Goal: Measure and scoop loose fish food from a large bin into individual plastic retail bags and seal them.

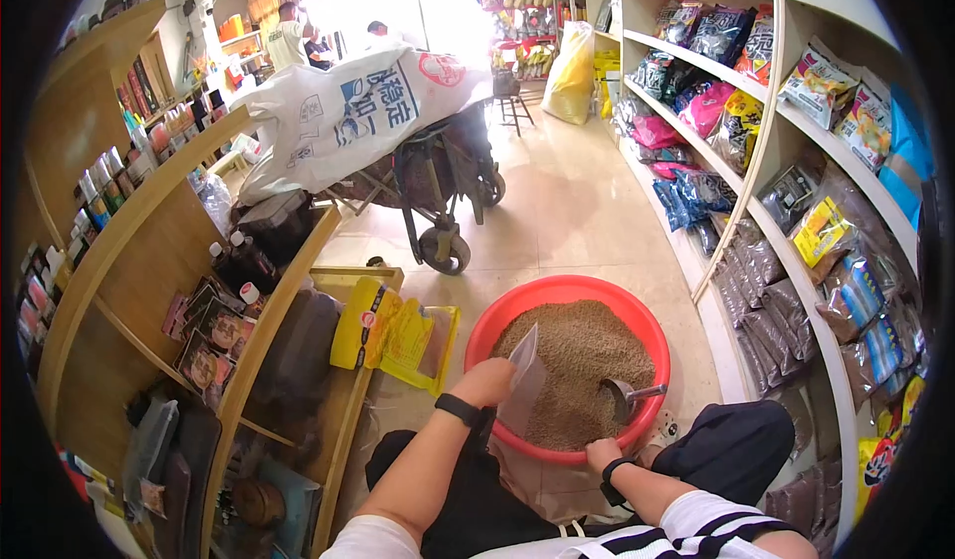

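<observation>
A round red plastic basin (pixel 568 284) stands on the floor between the person's knees, heaped with brown granular material (pixel 589 335). My left hand (pixel 486 381) grips a clear plastic bag (pixel 524 380) over the basin's left side. My right hand (pixel 603 453) is at the basin's near rim; its fingers are partly hidden, and whether they grip the rim is unclear. A metal scoop (pixel 634 393) lies in the granules at the right, its handle reaching the right rim.
Yellow packaging bags (pixel 418 339) lie left of the basin by a wooden shelf (pixel 287 275). Beyond stands a wheeled folding cart (pixel 440 178) under a white woven sack (pixel 358 111). Shelves of packaged goods (pixel 761 328) line the right. People (pixel 287 40) are in the background.
</observation>
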A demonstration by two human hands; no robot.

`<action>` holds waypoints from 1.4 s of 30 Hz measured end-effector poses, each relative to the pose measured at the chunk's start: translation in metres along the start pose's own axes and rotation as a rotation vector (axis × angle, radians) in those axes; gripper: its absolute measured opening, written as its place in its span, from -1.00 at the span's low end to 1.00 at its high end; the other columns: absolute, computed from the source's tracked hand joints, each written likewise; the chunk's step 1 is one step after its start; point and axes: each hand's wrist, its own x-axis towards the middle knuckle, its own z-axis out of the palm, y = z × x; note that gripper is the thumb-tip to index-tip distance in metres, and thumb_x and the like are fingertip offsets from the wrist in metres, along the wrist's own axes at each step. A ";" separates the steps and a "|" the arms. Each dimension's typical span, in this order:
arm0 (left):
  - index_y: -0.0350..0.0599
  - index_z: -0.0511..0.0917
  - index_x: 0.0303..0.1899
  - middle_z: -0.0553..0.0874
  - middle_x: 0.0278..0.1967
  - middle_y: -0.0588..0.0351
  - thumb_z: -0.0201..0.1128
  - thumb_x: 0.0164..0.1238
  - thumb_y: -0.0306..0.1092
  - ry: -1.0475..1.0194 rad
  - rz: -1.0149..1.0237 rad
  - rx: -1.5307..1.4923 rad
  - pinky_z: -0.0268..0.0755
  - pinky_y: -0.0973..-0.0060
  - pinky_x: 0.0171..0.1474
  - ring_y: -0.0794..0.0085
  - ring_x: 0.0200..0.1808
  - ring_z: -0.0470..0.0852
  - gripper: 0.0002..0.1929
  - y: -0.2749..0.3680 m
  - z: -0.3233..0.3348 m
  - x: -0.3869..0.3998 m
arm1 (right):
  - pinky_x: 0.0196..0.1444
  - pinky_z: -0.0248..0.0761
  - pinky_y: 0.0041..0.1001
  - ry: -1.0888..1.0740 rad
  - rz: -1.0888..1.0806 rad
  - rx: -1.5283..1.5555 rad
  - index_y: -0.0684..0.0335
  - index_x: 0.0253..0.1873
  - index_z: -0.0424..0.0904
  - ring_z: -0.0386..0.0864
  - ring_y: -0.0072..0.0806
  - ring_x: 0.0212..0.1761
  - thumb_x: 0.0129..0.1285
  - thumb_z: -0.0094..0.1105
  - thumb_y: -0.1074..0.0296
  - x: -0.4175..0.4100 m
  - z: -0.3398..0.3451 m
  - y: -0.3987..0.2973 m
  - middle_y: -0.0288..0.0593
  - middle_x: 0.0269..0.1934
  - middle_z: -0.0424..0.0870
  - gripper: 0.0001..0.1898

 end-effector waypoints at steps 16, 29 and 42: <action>-0.24 0.58 -0.39 0.59 -0.35 -0.21 0.09 -0.09 -0.45 0.135 -0.142 -0.060 0.41 0.27 -0.15 0.06 -0.24 0.58 -0.82 -0.009 -0.013 0.012 | -0.26 0.40 -0.20 0.242 -0.130 0.394 0.25 -0.38 0.54 0.52 -0.06 -0.30 -0.06 0.00 0.42 -0.040 -0.104 0.010 0.05 -0.39 0.55 -0.86; -0.21 0.61 -0.39 0.59 -0.38 -0.21 0.10 -0.12 -0.44 0.170 -0.082 -0.065 0.41 0.27 -0.15 0.06 -0.25 0.58 -0.80 0.019 -0.009 0.025 | -0.15 0.39 -0.29 -0.167 0.293 0.107 0.21 -0.10 0.54 0.56 -0.25 -0.15 0.10 0.02 -0.06 -0.032 -0.113 0.073 -0.08 -0.21 0.60 -0.55; -0.27 0.56 -0.49 0.60 -0.40 -0.21 0.09 -0.08 -0.45 0.131 -0.119 -0.006 0.42 0.22 -0.21 0.03 -0.28 0.58 -0.87 0.002 0.000 0.052 | -0.17 0.41 -0.29 -0.311 0.301 0.107 0.24 -0.27 0.61 0.57 -0.21 -0.22 0.02 -0.04 0.21 -0.015 -0.161 0.129 -0.02 -0.28 0.61 -0.70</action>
